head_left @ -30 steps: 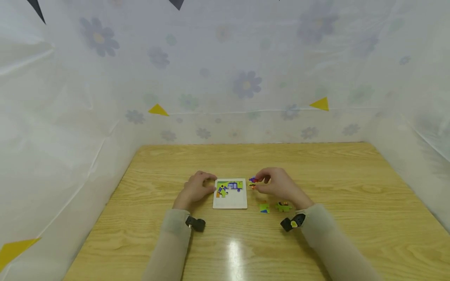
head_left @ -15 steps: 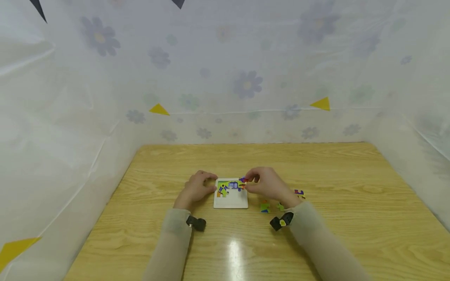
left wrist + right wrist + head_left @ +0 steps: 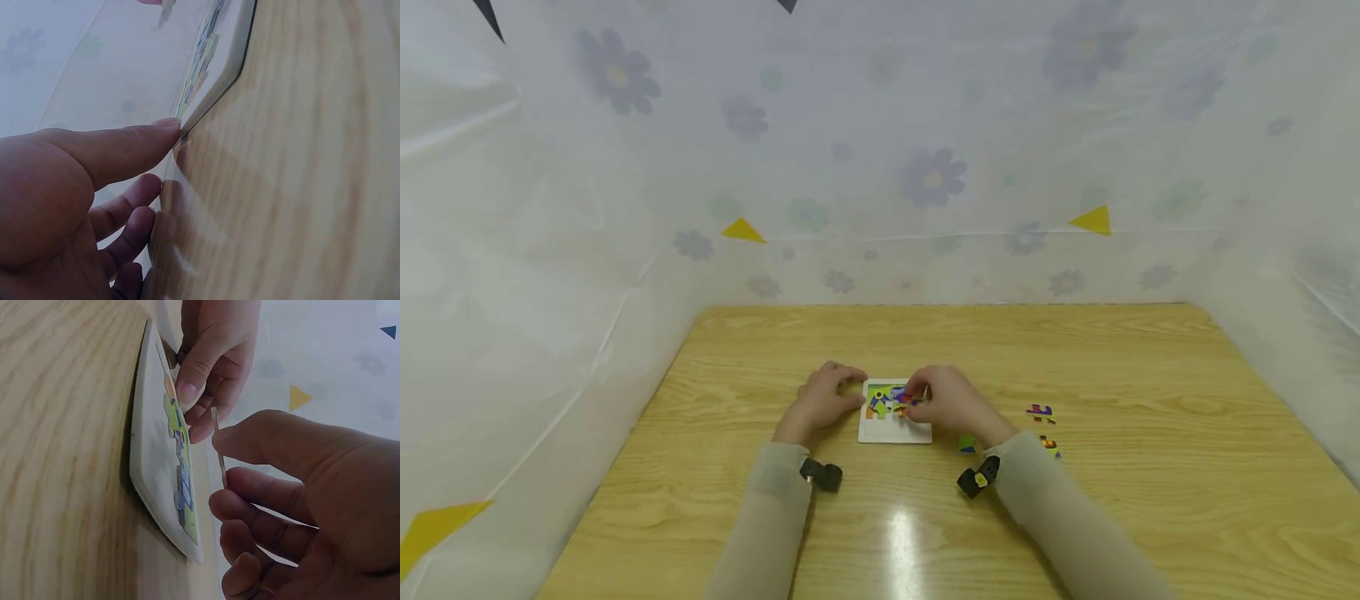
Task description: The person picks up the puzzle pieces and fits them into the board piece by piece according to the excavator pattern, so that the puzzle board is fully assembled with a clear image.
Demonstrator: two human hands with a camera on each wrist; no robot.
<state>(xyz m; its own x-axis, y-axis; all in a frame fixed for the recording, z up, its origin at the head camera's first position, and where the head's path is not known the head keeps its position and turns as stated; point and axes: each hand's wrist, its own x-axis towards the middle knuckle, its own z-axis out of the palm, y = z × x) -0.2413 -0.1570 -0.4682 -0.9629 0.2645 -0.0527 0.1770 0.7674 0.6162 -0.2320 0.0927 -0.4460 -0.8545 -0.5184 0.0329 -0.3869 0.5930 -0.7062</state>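
My right hand point(image 3: 953, 405) pinches a thin puzzle piece point(image 3: 220, 447) between thumb and fingers, on edge to the right wrist camera. The hand is over the right part of a white square puzzle tray point(image 3: 891, 433); in the right wrist view a gap separates the piece from the tray. Joined pieces with a green and blue vehicle picture point(image 3: 878, 403) fill the tray's upper left; the fingers hide its upper right. My left hand point(image 3: 822, 402) rests at the tray's left edge, where the straight thumb point(image 3: 134, 147) touches the rim. Its other fingers are loosely bent.
Right of the tray lie loose pieces: a purple and red piece point(image 3: 1041, 413), an orange and green piece point(image 3: 1049, 447) partly behind the sleeve, and a green and blue piece point(image 3: 967, 443) near the right wrist. A flower-patterned sheet point(image 3: 925, 267) rises behind the wooden table point(image 3: 880, 342).
My right hand has moved left with the pinched puzzle piece, from beside the tray to over it. Loose pieces behind the right wrist have come into sight. The left hand stays at the tray's edge.
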